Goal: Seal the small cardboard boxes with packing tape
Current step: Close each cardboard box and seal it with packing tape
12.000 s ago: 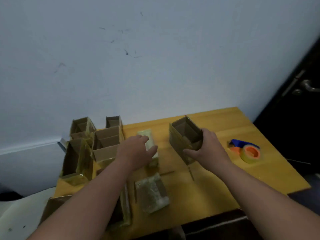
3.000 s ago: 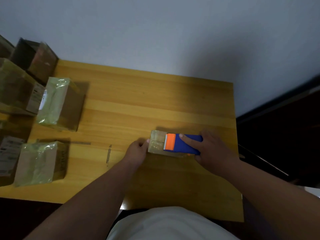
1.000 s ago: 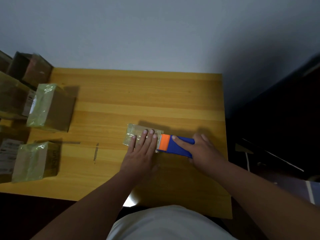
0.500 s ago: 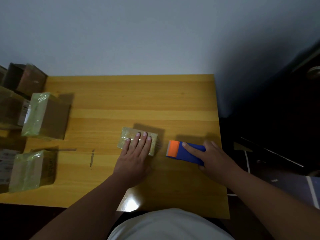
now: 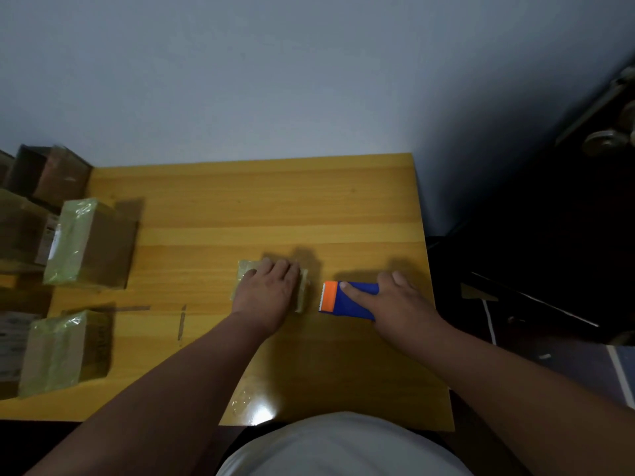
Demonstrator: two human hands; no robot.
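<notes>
The small box (image 5: 271, 286) lies near the table's (image 5: 275, 207) middle, long axis left-right, under the left hand (image 5: 266, 292), fingers flat on its taped top. Just right of it, apart, the right hand (image 5: 398, 300) grips the tape dispenser (image 5: 347, 300), cutter toward the box

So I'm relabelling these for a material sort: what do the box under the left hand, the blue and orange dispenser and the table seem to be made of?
Box: probably cardboard under glossy clear tape, judging by its sheen.
Dispenser: likely matte moulded plastic, with a toothed edge.
Table: wood or wood-look laminate; grain lines, glossy glare.
</notes>
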